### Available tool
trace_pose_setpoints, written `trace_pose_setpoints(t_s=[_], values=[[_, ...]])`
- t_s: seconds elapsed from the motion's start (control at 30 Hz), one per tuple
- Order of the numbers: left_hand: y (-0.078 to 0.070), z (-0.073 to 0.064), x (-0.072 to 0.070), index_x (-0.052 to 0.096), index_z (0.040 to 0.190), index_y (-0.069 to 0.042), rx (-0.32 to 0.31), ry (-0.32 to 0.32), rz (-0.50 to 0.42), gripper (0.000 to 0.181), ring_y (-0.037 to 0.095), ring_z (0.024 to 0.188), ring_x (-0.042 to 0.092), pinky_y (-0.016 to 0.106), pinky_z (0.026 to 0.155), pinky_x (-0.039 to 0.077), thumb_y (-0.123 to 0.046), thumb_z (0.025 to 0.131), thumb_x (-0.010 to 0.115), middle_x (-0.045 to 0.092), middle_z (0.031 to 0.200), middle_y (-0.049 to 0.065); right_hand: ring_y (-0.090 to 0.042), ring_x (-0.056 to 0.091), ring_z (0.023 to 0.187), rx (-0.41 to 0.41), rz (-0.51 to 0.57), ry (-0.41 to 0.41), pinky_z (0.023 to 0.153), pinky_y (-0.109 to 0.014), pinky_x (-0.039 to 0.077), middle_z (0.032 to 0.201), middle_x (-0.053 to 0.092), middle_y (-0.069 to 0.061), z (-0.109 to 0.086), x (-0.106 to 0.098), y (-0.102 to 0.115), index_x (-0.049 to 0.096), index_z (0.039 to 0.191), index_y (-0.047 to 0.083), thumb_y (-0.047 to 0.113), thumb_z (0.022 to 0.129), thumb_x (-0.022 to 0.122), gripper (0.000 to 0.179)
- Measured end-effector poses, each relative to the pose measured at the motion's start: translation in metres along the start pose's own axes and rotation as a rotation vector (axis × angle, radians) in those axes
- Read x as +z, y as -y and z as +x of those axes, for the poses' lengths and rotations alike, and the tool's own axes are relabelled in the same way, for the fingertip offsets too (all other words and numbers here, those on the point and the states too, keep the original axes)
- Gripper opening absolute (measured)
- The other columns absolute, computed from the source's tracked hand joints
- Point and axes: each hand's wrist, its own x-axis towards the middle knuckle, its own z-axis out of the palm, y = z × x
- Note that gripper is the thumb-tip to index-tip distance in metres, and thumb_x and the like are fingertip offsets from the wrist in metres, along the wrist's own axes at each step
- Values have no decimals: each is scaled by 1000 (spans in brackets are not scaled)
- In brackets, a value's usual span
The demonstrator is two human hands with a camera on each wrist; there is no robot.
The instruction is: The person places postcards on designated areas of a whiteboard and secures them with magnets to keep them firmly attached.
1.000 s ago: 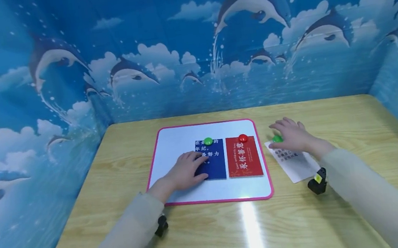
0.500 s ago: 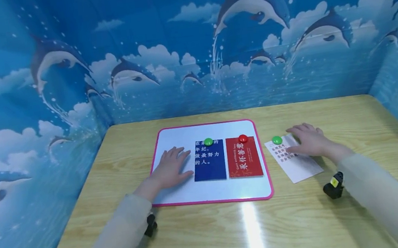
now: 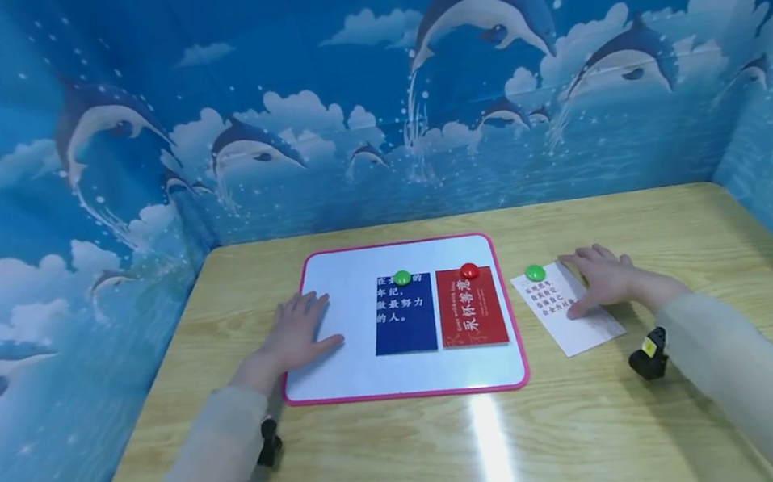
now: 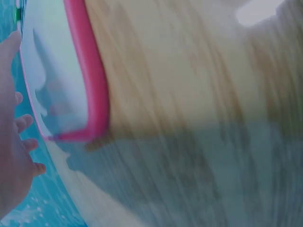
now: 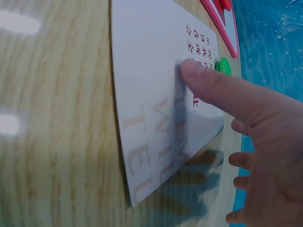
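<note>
Worktop (image 3: pixel 416 465): sliding room nearer than the near edge of the board (image 3: pixel 340 280). Left hand (image 3: pixel 294 337) relaxed, fingers spread, holding nothing, over board's left edge. Right hand (image 3: pixel 606 277) likewise unclenched; thumb over white card (image 3: pixel 565 331), right of board, contact unclear. Risk: a brushing thumb could skew card, spill green magnet (image 3: pixel 535 273). Backdrop (image 3: pixel 422 179) behind worktop's far edge.

Smooth paper card (image 3: pixel 557 324), shiny plastic button (image 3: pixel 535 273), glossy wood-grain table (image 3: pixel 401 463)

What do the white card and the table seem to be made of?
White card: probably stiff matte paper; thin, straight edges and printed lettering. Table: wood or wood-look laminate, smooth and somewhat glossy; pale grain and a bright reflected streak.
</note>
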Motion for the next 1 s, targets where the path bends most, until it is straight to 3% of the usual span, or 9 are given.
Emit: trace_pose_setpoints(t_s=[0.13,0.4,0.73,1.0], values=[[8,-2,2,25,148,-9,-36,9,-19,85,45,141,12,64,112,9,-57,85,56,23,153,21,-63,1,130,6,16,51,95,-80,0,144,11,-41,2,0,-1,24,144,-5,50,65,79,111],[15,-5,6,25,148,-6,-19,25,-8,84,47,140,14,67,110,9,-57,87,52,22,152,24,-65,0,128,9,8,66,93,-81,-2,143,9,-42,9,-3,-3,25,142,-5,52,64,78,110],[15,-5,5,26,148,-7,-36,20,-22,83,42,141,15,67,110,6,-57,87,52,22,152,22,-61,4,130,14,-7,22,95,-80,1,143,16,-38,16,-3,-3,38,135,-3,52,63,79,99],[17,-5,7,25,148,-7,-46,38,-24,83,41,141,17,67,110,5,-59,87,50,20,154,21,-58,14,126,68,-35,1,95,-79,9,138,24,-38,19,-5,-4,44,125,-6,60,59,79,99]])
